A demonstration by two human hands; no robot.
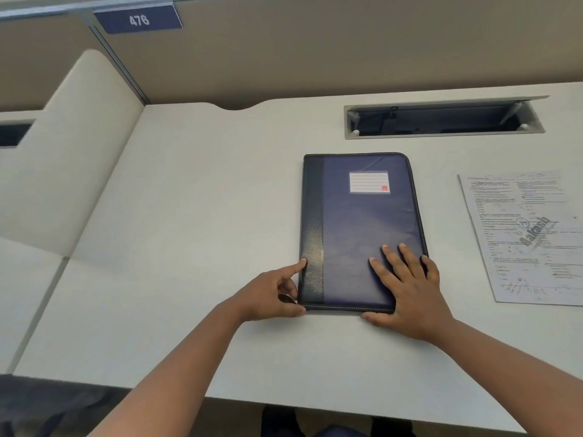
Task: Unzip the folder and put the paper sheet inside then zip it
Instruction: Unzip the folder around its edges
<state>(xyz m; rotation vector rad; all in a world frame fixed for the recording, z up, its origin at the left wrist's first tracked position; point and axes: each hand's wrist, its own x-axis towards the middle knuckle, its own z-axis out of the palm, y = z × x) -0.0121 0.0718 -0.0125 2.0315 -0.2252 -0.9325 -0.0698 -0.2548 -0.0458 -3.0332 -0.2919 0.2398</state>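
A dark blue zip folder point(359, 222) with a black spine strip and a white label lies closed and flat on the white desk point(195, 216). My right hand point(407, 291) rests flat on its near right corner, fingers spread and straight. My left hand point(271, 294) is at the near left corner: the index finger touches the spine edge, the thumb lies along the bottom edge, and the other fingers are curled. The printed paper sheet point(523, 234) lies flat on the desk to the right of the folder, apart from it.
An open cable tray slot point(441, 121) is set into the desk behind the folder. A beige partition with a "476" sign point(138, 19) rises at the back, and a curved divider point(72, 146) stands on the left. The desk's front edge runs just below my forearms.
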